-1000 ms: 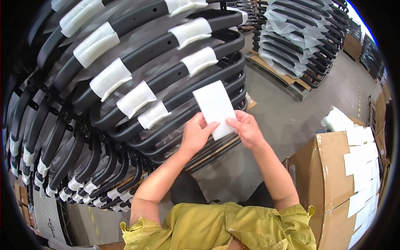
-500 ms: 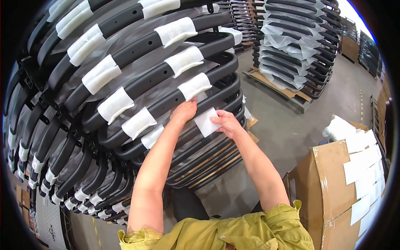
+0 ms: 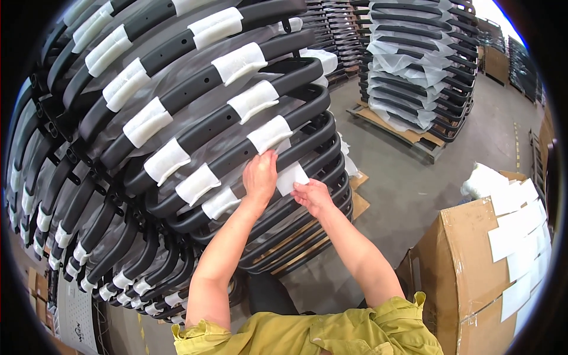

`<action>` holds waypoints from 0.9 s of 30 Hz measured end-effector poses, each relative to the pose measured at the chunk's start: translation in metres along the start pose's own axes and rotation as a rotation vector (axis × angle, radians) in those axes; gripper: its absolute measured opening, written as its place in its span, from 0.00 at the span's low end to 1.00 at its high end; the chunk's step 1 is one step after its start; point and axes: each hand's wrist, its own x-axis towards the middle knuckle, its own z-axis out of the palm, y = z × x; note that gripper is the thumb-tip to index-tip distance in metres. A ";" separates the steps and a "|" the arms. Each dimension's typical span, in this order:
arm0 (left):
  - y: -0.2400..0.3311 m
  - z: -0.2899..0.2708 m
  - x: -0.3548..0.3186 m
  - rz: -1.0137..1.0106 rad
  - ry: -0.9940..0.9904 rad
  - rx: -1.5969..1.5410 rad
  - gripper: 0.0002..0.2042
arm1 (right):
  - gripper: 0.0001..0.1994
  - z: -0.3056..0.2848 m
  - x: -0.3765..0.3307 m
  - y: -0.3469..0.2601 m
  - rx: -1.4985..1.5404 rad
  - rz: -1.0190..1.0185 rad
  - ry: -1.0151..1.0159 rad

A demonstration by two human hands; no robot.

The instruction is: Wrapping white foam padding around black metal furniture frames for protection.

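Observation:
In front of me rises a stack of curved black metal tube frames [image 3: 228, 121], with white foam wraps [image 3: 269, 135] at intervals along the tubes. A small white foam sheet [image 3: 292, 177] lies against a tube at the stack's near right side. My right hand [image 3: 313, 197] pinches its lower right corner between thumb and fingers. To the left of the sheet, my left hand [image 3: 260, 178] is closed, with its fingertips up at a tube just below a wrap. What those fingers hold, if anything, is hidden.
A cardboard box [image 3: 473, 263] stands at my right, with white foam sheets [image 3: 520, 242] fixed on it. Beyond the aisle, another stack of black frames [image 3: 408, 65] with translucent film rests on a pallet [image 3: 402, 131]. More frames [image 3: 89, 225] crowd the left.
My left hand has turned more upright and its fingers have closed up. The right hand has moved slightly down and left, and the sheet now lies closer against the tube.

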 end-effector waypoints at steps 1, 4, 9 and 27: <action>-0.002 0.001 -0.002 0.004 0.001 -0.002 0.07 | 0.05 0.001 0.002 -0.004 0.008 -0.001 -0.006; -0.002 0.000 -0.004 0.181 0.079 0.013 0.05 | 0.06 0.001 0.002 -0.010 0.009 0.007 -0.030; 0.012 -0.006 0.002 0.428 0.102 0.044 0.06 | 0.05 0.012 0.010 -0.025 -0.051 0.015 -0.089; 0.001 0.016 -0.011 0.295 -0.030 0.092 0.17 | 0.14 0.025 -0.015 -0.048 -0.385 -0.196 -0.071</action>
